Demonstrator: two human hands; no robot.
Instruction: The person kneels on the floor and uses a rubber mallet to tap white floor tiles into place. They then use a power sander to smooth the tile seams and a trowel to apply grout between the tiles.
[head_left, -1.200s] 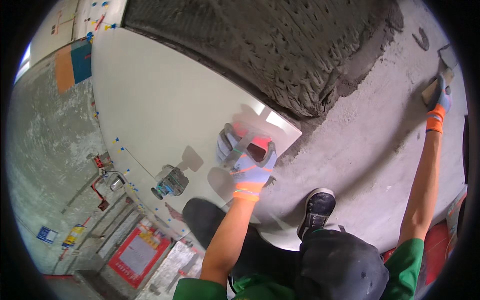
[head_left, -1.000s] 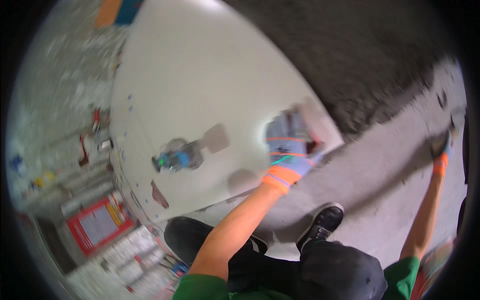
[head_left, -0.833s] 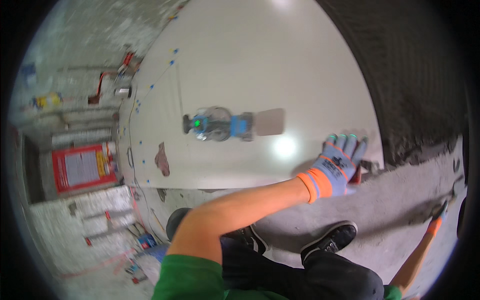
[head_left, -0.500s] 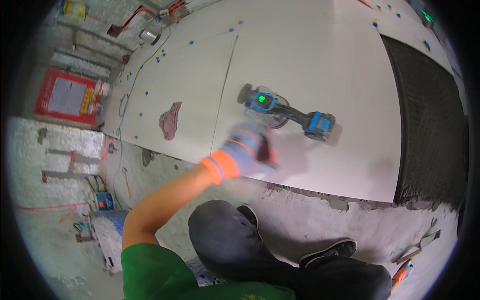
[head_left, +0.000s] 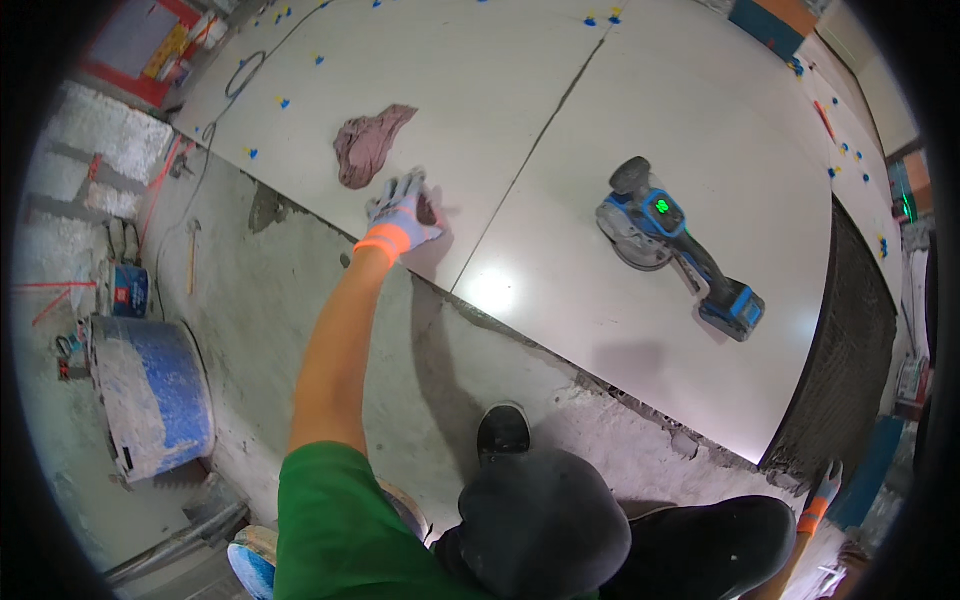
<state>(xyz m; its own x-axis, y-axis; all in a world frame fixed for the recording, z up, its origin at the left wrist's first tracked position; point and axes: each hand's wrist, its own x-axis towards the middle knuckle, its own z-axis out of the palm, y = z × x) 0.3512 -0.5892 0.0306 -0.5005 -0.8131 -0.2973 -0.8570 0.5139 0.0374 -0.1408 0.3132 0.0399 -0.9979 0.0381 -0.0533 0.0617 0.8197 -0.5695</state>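
While the upper part of the view is filled by pale tiles, the left tile (head_left: 490, 110) is parted from the right tile (head_left: 745, 150) by a dark, narrow joint. Along their near edge, bare concrete floor (head_left: 270, 300) is exposed, and the far right side of the right tile is bordered by a bed of dark grey mortar (head_left: 845, 335). On the floor at the left, a white-and-blue drum (head_left: 160, 400) is seen, smeared and scuffed. On the right tile a black-and-blue power tool (head_left: 660, 220) is laid, its small display lit green, its handle pointed toward the near right. Near the front edge of the left tile, the left hand (head_left: 403, 212) is placed, gloved in grey-blue with an orange cuff. Its fingers are partly spread and bent, and by them a small dark reddish object is held on the thumb side; whether the tile itself is touched cannot be told. At the lower right, near the close end of the mortar, the right hand (head_left: 826, 488) is seen, similarly gloved; it is shown too small for its fingers' opening, or anything held, to be made out. Just beyond the left fingertips, a crumpled mauve cloth (head_left: 368, 148) is spread on the left tile. On the floor a thin-handled hammer (head_left: 193, 258) is laid, and blue-and-yellow clips (head_left: 283, 102) are dotted over the tiles.
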